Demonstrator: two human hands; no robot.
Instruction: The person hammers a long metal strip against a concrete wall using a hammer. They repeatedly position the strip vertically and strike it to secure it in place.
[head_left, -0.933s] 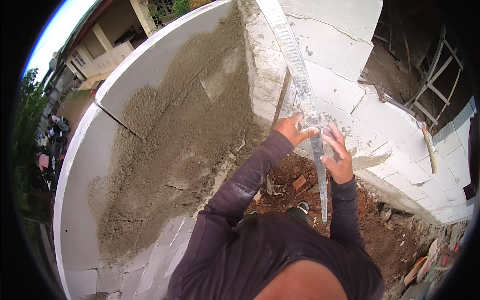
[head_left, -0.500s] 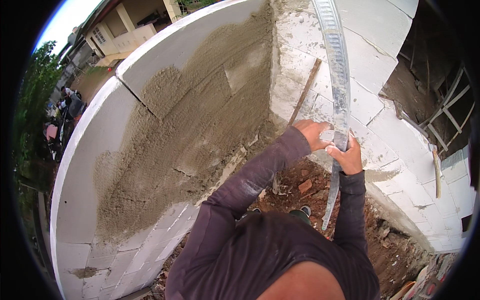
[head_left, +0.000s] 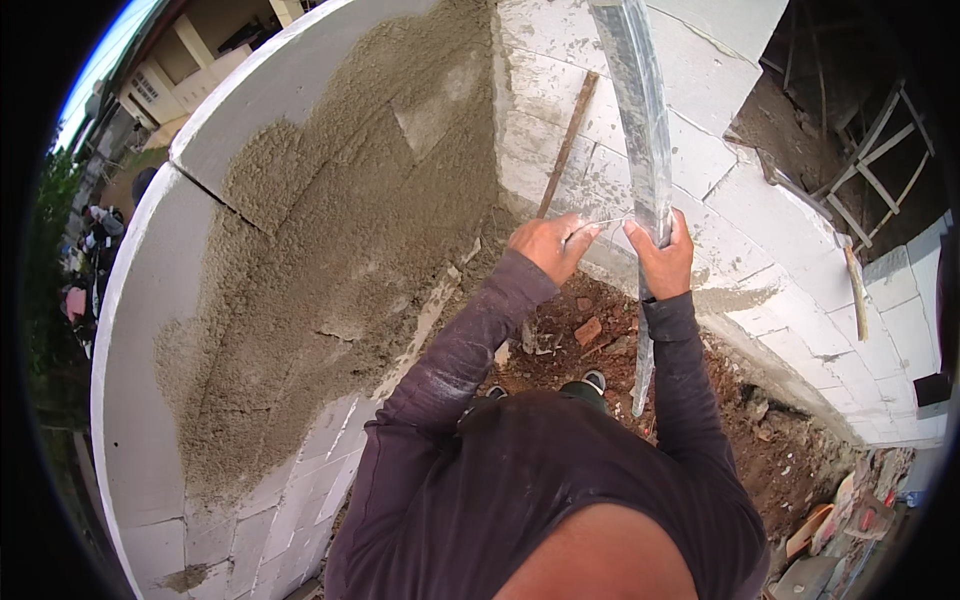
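Silvery bar point(head_left: 645, 130), right grip point(head_left: 667, 262) clasping it, left grip point(head_left: 546, 246) pinching thin white strand point(head_left: 612, 220)

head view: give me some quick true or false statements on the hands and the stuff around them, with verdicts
1. The right hand grips the long grey bar. True.
2. The left hand grips the bar too. False: the left hand is apart from it, pinching a thin pale strand.
3. Rough mortar covers part of the left wall. True.
4. The wooden strip lies flat on the soil. False: the wooden strip is against the white block wall.
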